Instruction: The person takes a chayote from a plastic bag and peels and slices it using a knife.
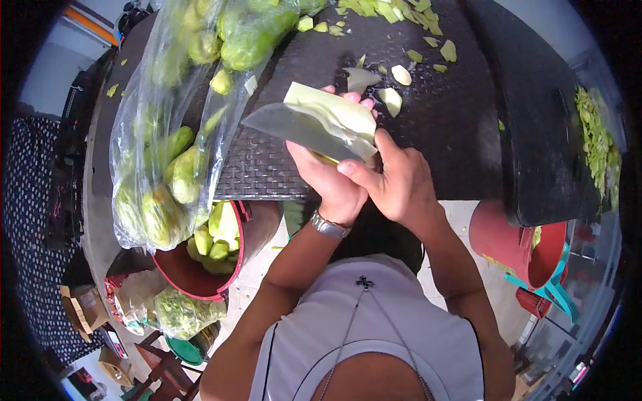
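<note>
Centrally, the left hand (322, 172) cradles a pale-green vegetable piece (334, 109) over the bench (461, 134); the right hand (403, 180) grips a knife (287, 127), its blade lying across the piece.

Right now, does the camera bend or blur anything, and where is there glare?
Head view: the wide lens bows the outer scene and leaves the corners black; head view: pale reflections streak the clear plastic bag; head view: knife and peeled piece keep readable outlines, with no heavy blur.
</note>
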Demonstrator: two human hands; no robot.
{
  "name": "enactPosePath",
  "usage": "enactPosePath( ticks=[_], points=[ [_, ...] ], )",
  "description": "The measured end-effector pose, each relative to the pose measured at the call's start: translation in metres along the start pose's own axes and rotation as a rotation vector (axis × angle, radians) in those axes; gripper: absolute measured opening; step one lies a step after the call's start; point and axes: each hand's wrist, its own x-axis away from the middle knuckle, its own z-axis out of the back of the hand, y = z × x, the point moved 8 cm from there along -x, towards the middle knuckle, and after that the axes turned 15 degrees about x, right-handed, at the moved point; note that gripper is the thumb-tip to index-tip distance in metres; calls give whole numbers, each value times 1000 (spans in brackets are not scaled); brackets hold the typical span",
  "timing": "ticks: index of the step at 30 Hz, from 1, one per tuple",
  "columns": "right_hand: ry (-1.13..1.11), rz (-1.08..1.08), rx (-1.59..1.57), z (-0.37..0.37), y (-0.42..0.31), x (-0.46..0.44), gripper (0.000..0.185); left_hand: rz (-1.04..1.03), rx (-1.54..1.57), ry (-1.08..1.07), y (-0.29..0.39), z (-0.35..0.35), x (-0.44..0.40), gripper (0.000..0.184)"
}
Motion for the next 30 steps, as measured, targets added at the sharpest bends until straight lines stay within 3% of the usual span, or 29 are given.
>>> enactPosePath(
  ticks=[2,3,5,6,7,8,11,15,16,19,27,30],
  points=[
    [-20,11,-134,-3,5,-4,62,-28,-114,-46,3,-3,1,71],
    [-26,21,-222,-8,9,-6,61,-39,-191,-45,2,-7,4,59],
    [-282,-135,-472,-25,26,-8,66,-69,-384,-105,4,-8,1,50],
    [-531,-305,-627,-27,30,-2,72,-53,-483,-126,8,-11,0,45],
    [-782,-477,-776,-32,29,10,77,21,-443,-99,12,-6,-3,45],
    [-829,-528,-908,-32,24,11,85,95,-402,-72,17,1,-5,45],
    [-749,-491,-1197,-19,29,-2,85,93,-315,89,17,4,-13,52],
    [-324,-345,-391,11,45,-31,64,220,-277,96,16,3,-18,60],
    [-99,-217,-258,24,35,-39,54,254,-288,63,15,6,-20,61],
    [49,-40,-43,24,14,-43,51,283,-398,141,8,5,-16,62],
    [-25,93,-79,9,7,-58,50,372,-426,117,14,12,-12,57],
    [-134,-91,-257,-3,22,-59,49,373,-478,117,18,6,-11,58]
  ],
)
